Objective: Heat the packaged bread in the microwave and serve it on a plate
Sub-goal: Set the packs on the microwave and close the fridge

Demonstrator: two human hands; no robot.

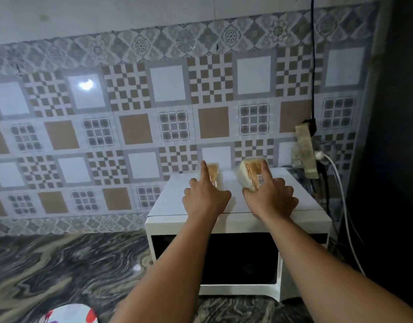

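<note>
The microwave [235,207] had a smooth, matt white shell and a glossy black door at its six o'clock. Both bread packs, the left pack [215,177] and the right pack [252,176], were wrapped in clear, shiny plastic film. The table [61,269] looked like polished, swirled stone. The wall tiles [130,113] were glazed, catching a glare at ten o'clock.
</note>
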